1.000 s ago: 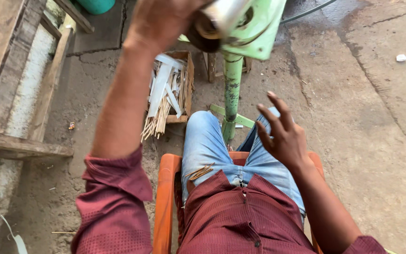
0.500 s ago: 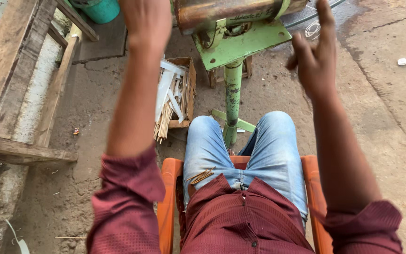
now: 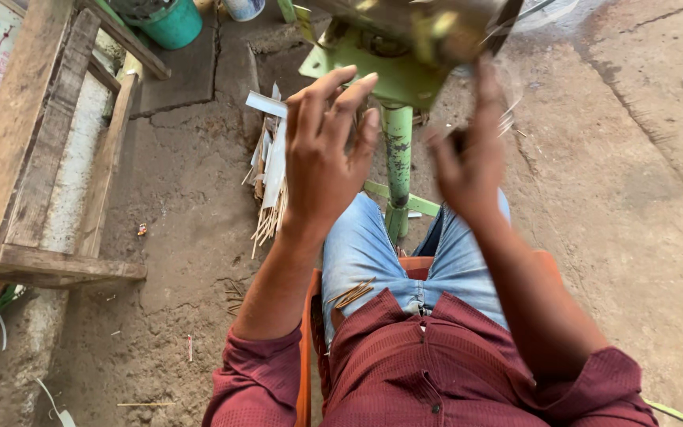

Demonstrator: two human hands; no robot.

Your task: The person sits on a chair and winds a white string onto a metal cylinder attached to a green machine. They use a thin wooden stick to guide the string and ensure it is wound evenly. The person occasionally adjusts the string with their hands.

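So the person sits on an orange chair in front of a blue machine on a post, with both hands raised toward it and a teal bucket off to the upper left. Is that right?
Not quite: the machine and its post are green, not blue, as the head view shows. The rest holds: the person sits on an orange chair, the left hand and right hand are raised toward the machine, and a teal bucket stands at the upper left.

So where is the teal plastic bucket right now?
In the head view, the teal plastic bucket sits at the top left on the ground, beside the wooden frame and left of the green metal stand.
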